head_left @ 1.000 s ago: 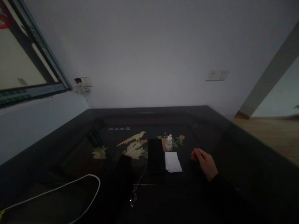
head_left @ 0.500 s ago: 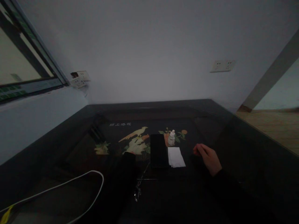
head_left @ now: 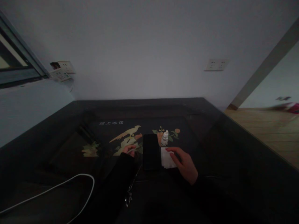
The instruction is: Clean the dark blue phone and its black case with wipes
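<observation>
Right hand (head_left: 185,165), fingers (head_left: 174,151) together at folded tissue (head_left: 167,161), grip unclear; left hand (head_left: 129,150), finger state dim, near black smartphone (head_left: 151,151).

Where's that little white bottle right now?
In the head view, the small white bottle stands upright at centre, just right of the far end of the black smartphone and beyond the folded white paper.
</observation>
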